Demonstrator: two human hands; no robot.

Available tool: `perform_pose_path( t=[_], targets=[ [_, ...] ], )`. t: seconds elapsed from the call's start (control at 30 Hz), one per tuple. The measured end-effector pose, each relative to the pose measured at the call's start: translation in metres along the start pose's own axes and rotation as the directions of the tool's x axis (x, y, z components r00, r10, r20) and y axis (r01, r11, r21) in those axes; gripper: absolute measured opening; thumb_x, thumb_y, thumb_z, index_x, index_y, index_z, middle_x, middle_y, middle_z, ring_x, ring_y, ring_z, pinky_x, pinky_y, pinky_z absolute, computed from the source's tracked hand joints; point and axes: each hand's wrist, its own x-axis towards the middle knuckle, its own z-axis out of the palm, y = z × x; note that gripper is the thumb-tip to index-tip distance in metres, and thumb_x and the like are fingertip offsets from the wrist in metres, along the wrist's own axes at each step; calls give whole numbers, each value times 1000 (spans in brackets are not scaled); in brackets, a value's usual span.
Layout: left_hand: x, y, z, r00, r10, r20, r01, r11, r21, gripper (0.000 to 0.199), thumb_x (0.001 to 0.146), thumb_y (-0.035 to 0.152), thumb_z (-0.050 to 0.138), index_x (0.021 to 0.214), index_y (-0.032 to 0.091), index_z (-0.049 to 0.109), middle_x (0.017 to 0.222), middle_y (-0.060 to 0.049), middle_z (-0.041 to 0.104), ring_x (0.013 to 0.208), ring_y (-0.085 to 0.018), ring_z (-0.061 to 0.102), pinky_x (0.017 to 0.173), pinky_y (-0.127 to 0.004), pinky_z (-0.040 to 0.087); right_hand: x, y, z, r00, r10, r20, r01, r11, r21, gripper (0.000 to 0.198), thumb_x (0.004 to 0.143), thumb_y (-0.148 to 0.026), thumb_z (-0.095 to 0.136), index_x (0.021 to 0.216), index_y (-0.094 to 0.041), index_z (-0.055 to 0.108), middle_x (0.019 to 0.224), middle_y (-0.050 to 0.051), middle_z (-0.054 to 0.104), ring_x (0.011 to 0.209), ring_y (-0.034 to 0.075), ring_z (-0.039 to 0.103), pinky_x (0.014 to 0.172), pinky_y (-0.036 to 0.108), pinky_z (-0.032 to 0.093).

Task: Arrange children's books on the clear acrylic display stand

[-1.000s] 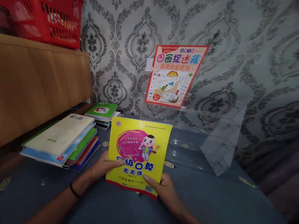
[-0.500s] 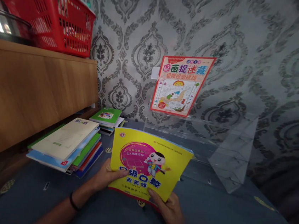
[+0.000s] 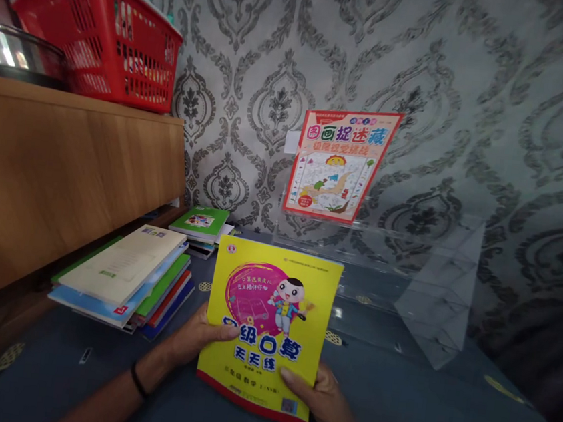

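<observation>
Between my two hands is a yellow workbook [image 3: 272,304], its front cover towards me, with a magenta circle, a cartoon child and a red strip along the bottom. My left hand [image 3: 200,337] grips its left edge, thumb on the cover and fingers hidden behind. At the lower right edge, my right hand [image 3: 317,393] holds it the same way. Beyond it, a red-bordered picture book [image 3: 341,163] stands upright in a clear acrylic rack [image 3: 432,307] against the wall.
On the left, a stack of books [image 3: 124,275] lies beside a wooden cabinet [image 3: 73,182], with a smaller book pile [image 3: 200,221] behind it. A red plastic basket [image 3: 103,38] and a metal bowl [image 3: 16,52] sit on the cabinet. Dark blue cloth [image 3: 416,413] covers the surface.
The yellow workbook has turned and tilted so its cover faces me more squarely, and its bottom edge shows more fully. Both hands have kept their hold. The view has shifted slightly.
</observation>
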Motion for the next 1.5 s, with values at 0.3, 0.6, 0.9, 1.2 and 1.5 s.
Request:
perform_pose_path(
  t=[0.3,0.6,0.9,1.2,1.5],
  targets=[
    [-1,-14,8,998,-55,3,55,994,-93,60,69,47,89,115,13,71,105,-15,79,88,-27,77,83,-35,60,-2,-9,3,985,152,-86,-120,947,298,58,59,-59,93,92,-16,76,82,12,80,82,33,79,92,51,61],
    [-3,-16,0,992,-119,40,124,977,-172,58,68,43,91,113,11,72,97,-15,80,85,-27,77,80,-34,59,-10,-12,10,988,117,96,-140,946,291,54,67,-59,89,98,-17,76,94,14,81,101,35,75,93,48,61],
    [0,-13,0,989,-144,-17,137,966,-218,51,69,37,90,109,12,71,92,-15,80,78,-27,77,73,-35,60,-7,-11,9,990,129,57,-140,941,307,56,68,-57,89,103,-16,73,100,15,80,100,34,76,94,49,59],
    [2,-11,-11,990,-137,-34,126,965,-230,47,74,37,87,109,12,69,93,-15,80,83,-31,78,79,-41,62,-1,-21,-1,995,82,-56,-50,902,429,46,71,-46,91,104,-20,73,100,9,80,95,30,76,85,44,61],
    [-1,-3,-16,978,-191,-79,171,962,-214,52,70,34,90,112,13,67,95,-12,80,78,-29,78,75,-38,63,2,-19,-2,999,37,-33,-21,919,395,40,69,-42,92,97,-19,74,101,8,80,105,27,73,94,41,57]
  ],
)
